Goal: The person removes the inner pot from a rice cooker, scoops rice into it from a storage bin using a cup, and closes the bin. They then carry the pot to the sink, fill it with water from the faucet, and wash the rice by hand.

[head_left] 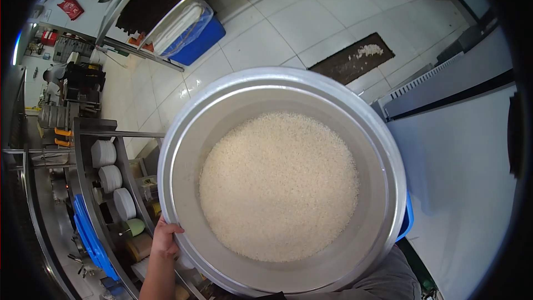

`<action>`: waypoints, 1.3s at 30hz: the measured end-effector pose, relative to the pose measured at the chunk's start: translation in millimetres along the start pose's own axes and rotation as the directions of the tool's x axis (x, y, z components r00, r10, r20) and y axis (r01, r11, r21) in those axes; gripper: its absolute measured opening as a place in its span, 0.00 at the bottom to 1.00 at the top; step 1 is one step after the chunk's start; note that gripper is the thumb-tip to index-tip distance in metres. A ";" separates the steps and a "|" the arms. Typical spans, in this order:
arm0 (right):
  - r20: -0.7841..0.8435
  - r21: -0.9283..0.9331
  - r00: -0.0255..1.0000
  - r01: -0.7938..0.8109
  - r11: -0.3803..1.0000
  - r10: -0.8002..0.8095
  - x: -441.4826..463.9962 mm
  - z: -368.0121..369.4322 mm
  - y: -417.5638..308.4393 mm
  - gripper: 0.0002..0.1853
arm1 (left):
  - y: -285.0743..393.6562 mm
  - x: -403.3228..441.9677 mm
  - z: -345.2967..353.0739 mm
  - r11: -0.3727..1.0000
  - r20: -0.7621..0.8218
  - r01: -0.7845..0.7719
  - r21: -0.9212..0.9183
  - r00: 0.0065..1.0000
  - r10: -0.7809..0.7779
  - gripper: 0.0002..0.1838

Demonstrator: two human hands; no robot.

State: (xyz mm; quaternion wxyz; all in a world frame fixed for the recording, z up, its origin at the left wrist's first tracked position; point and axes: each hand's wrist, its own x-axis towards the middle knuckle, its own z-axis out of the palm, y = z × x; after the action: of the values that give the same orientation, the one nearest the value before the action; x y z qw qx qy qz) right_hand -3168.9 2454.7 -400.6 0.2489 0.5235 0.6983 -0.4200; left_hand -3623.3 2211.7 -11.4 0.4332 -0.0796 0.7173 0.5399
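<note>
A large round metal pot (183,105) fills the middle of the head view, tilted toward the camera. Uncooked white rice (280,189) covers its bottom. At the pot's lower left, my left hand (165,238) grips the rim side, thumb over the edge and the other fingers partly hidden. My right hand does not show; the pot and a grey-clothed part of my body take up the lower right.
Shelves with stacked white plates (104,154) stand at the left. A blue bin (197,41) and a dark mat (355,58) with white bits lie ahead on the tiled floor. A white appliance (461,161) stands close on the right. Another person (55,73) is far left.
</note>
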 end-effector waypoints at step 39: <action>-0.309 0.790 0.846 0.482 -0.378 0.434 -419.6 -171.3 -51.4 0.39 | -27.2 11.3 -28.7 0.999 0.168 -0.005 -0.051 0.986 0.013 0.37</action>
State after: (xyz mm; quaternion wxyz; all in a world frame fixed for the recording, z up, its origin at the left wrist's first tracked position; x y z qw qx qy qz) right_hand -3063.8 2375.6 36.1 -0.5169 0.5590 0.0716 -0.6444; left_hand -3629.8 2180.5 -37.4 0.4877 -0.0413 0.6646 0.5646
